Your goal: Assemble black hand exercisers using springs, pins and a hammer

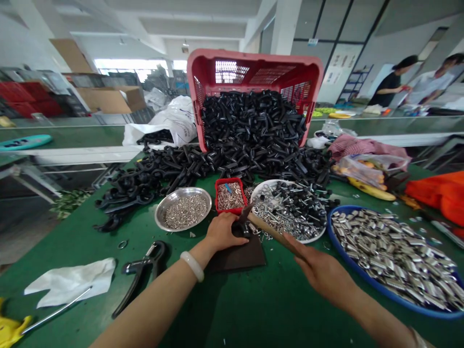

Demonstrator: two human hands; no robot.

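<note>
My left hand [225, 233] is closed on a small black part [243, 227] above a dark square plate [241, 256]. My right hand [319, 270] grips the wooden handle of a hammer [273, 234], whose head is right over the black part. Behind my left hand stands a red tray [230, 194] of small metal pins. To its left is a metal bowl [185, 210] of small metal pieces. A white plate [290, 210] with black-headed screws and metal rings lies behind the hammer. An assembled black handle piece with a spring [147, 266] rests left of my left forearm.
A tipped red basket [255, 60] spills black parts [253, 125] across the table's back. At right are a blue tray [395, 261] of metal springs, bananas [371, 188] and orange cloth [440, 195]. White cloth [74, 280] and a screwdriver [56, 311] lie left. Two people stand far right.
</note>
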